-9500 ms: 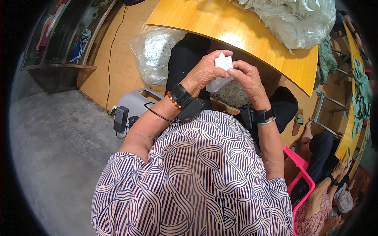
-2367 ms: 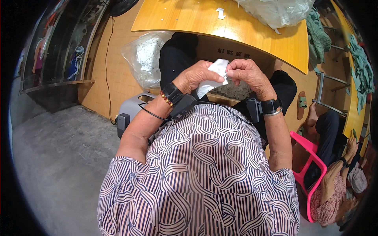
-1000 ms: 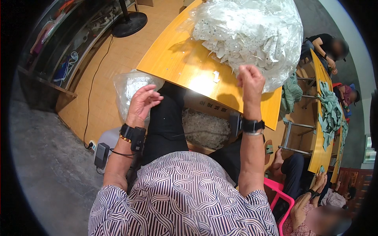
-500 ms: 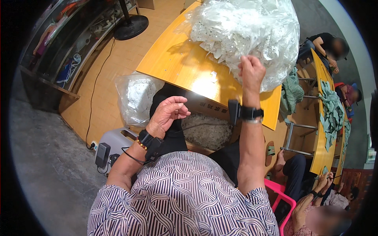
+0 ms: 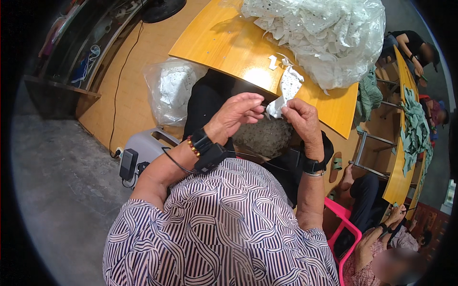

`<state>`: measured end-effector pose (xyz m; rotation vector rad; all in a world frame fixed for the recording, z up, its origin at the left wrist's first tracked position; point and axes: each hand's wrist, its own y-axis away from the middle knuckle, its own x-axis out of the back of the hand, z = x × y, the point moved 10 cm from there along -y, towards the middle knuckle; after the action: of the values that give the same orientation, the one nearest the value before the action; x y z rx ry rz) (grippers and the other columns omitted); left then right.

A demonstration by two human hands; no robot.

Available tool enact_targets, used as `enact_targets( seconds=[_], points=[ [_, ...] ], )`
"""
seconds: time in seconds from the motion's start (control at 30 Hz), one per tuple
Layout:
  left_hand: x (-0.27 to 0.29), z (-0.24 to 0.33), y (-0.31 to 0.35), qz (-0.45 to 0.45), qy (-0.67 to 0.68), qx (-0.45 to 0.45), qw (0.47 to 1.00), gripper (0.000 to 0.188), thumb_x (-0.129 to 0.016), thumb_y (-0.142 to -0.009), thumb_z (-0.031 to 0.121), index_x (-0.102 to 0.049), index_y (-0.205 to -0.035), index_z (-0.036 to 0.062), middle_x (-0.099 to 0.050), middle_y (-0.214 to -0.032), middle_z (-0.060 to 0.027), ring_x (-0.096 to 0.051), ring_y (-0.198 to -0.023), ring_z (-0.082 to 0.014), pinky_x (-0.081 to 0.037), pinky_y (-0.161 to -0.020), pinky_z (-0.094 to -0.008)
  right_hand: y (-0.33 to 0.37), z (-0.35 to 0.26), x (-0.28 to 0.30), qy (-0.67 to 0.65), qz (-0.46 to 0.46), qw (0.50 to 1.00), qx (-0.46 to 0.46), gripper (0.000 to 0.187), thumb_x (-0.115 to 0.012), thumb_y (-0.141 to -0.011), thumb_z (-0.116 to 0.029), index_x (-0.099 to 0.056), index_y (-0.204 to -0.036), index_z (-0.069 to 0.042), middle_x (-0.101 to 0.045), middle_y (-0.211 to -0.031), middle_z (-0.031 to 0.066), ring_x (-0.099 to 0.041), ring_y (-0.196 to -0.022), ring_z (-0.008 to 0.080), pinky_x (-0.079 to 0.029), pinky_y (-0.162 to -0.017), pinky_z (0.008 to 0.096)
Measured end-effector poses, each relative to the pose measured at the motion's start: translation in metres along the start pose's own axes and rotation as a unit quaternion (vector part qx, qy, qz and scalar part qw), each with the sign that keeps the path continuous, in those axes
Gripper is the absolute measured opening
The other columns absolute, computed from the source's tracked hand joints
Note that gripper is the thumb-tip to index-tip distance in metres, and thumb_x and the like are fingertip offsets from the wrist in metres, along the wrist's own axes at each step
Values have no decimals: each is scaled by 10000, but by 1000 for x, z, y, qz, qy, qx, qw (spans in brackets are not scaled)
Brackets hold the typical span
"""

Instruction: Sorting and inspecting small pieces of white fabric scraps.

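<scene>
- The right hand (image 5: 304, 119) pinches the lower end of a dotted white piece (image 5: 290, 86) between thumb and fingers, the other fingers curled in.
- That piece hangs at the near edge of the yellow tabletop (image 5: 214, 45) toward its near right corner — its upper part in front of the wood, its lower end short of the edge.
- The left hand (image 5: 236, 116) is half open, fingers loosely bent, and seems to hold nothing; its fingertips are just beside the piece, though whether they touch I cannot tell.
- A small white scrap (image 5: 273, 62) lies on the tabletop, in from the near edge.
- A large clear bag of white pieces (image 5: 329, 40) covers the tabletop's right side — a heap of pale scraps (image 5: 265, 137) sits below the near edge.
</scene>
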<state>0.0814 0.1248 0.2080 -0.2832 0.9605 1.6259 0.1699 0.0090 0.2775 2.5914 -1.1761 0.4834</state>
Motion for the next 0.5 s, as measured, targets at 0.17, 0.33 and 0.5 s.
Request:
enact_targets(
  seconds=[0.17, 0.33, 0.5],
  points=[
    [-20, -24, -17, -56, 54, 61, 995, 298, -599, -818, 264, -565, -1015, 44, -611, -898, -63, -582, -789, -140, -464, -702, -276, 18, -14, -30, 66, -90, 993, 48, 159, -591, -710, -147, -556, -731, 7, -516, -618, 121, -508, -539, 223, -419, -533, 298],
    [-21, -34, -33, -46, 139, -3, 989, 259, -626, -783, 125, -562, -996, -9, -618, -874, -75, -591, -744, -143, -478, -678, -276, 32, -12, -52, 85, -126, 984, 94, 173, -608, -713, -135, -526, -730, 16, -476, -616, 99, -470, -531, 170, -380, -504, 273],
    [-12, -12, -34, -31, 157, -56, 986, 259, -578, -774, 15, -546, -1026, -39, -618, -936, -103, -604, -843, -174, -472, -790, -294, 46, 14, -62, 122, -182, 972, 86, 183, -614, -711, -173, -557, -741, -1, -510, -636, 114, -498, -553, 226, -413, -537, 299]
  ],
)
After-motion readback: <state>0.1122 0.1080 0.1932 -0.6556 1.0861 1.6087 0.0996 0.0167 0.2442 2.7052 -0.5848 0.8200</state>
